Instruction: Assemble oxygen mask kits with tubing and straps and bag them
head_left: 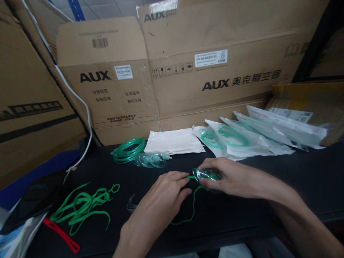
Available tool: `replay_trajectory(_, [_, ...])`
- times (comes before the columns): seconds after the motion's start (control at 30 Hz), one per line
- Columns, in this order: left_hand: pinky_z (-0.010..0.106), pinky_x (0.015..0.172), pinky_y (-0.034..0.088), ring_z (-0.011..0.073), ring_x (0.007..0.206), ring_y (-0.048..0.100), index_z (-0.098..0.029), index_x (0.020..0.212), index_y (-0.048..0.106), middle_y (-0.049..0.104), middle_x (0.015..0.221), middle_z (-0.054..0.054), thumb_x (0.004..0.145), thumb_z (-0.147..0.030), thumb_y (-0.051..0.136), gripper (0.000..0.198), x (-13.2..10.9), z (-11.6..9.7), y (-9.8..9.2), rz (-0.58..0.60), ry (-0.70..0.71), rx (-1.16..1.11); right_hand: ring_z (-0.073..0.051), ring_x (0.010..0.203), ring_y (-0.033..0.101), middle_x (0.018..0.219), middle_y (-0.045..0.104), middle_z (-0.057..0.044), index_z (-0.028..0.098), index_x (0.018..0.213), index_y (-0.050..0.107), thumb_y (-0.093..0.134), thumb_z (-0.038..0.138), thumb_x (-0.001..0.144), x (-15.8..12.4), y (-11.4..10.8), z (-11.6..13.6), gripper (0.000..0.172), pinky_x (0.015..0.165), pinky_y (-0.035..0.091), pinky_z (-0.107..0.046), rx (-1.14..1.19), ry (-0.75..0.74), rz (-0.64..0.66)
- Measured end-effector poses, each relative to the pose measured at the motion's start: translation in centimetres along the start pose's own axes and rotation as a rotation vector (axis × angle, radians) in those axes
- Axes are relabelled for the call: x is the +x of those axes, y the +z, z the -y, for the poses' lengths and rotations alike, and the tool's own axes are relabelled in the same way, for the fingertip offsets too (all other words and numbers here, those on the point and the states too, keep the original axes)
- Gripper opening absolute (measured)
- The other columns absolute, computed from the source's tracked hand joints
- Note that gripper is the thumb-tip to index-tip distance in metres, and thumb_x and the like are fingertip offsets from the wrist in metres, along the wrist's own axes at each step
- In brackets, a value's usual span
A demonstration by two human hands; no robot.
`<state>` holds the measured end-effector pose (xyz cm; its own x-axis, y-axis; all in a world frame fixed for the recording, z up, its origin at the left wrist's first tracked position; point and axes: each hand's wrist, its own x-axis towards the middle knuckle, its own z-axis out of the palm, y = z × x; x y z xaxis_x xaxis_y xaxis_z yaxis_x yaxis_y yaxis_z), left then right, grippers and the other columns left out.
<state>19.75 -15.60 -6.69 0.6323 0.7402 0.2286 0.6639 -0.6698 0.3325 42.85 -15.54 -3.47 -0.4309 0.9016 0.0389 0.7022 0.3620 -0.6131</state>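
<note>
My right hand (pixel 225 177) grips a clear plastic breathing mask (pixel 200 174) above the black table. A thin green elastic strap (pixel 194 206) hangs from the mask and curves down over the tabletop. My left hand (pixel 168 190) is closed just left of the mask, with a short stretch of the strap running from its fingertips to the mask's edge. Part of the mask is hidden behind the right fingers. On the left lies a tangled pile of green straps (pixel 86 204). Thin metal strips (pixel 131 204) lie beside my left wrist.
Behind my hands are a coil of green tubing (pixel 130 149), several clear masks (pixel 152 160), a stack of white pouches (pixel 173 141) and packed pouches with tubing (pixel 233 138). Cardboard boxes (pixel 177 93) wall the back. A red-handled tool (pixel 61 234) and a white cable (pixel 80 100) are left.
</note>
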Motion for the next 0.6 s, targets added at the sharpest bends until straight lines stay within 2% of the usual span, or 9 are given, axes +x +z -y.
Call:
replay_trajectory(0.17, [0.037,0.096,0.053,0.0246,0.105,0.07,-0.022,0.114,0.076,0.077,0.114,0.004,0.1,-0.023,0.06,0.021,0.4,-0.3,-0.6,-0.047,-0.031,-0.022,-0.017,0.076,0.063,0.093,0.074,-0.003,0.018,0.099,0.078,0.068,0.035,0.091,0.0,-0.2,0.7,0.021,0.067,0.049,-0.026,0.093,-0.094,0.006])
replay_trajectory(0.3, [0.032,0.086,0.052,0.0219,0.095,0.071,-0.023,0.106,0.078,0.077,0.1,0.003,0.099,-0.021,0.061,0.018,0.7,-0.8,-1.6,-0.177,-0.041,-0.149,-0.018,0.083,0.065,0.095,0.074,-0.003,0.02,0.1,0.079,0.07,0.036,0.091,-0.3,-0.8,1.6,0.02,0.072,0.054,-0.027,0.276,-0.225,0.011])
replay_trajectory(0.4, [0.03,0.082,0.053,0.0204,0.089,0.072,-0.025,0.105,0.08,0.077,0.096,0.002,0.098,-0.022,0.062,0.02,0.6,-1.1,-2.3,-0.243,-0.063,-0.285,-0.019,0.091,0.067,0.102,0.074,-0.003,0.023,0.105,0.079,0.074,0.034,0.089,-0.7,-1.1,2.4,0.02,0.08,0.057,-0.029,0.32,-0.276,0.001])
replay_trajectory(0.6, [0.031,0.083,0.056,0.0209,0.092,0.071,-0.026,0.105,0.082,0.079,0.098,0.002,0.101,-0.03,0.058,0.024,0.5,-1.0,-3.0,-0.283,-0.109,-0.558,-0.022,0.107,0.068,0.123,0.07,-0.005,0.026,0.117,0.076,0.076,0.03,0.087,-1.0,-1.2,2.8,0.029,0.095,0.057,-0.036,0.388,-0.274,-0.015])
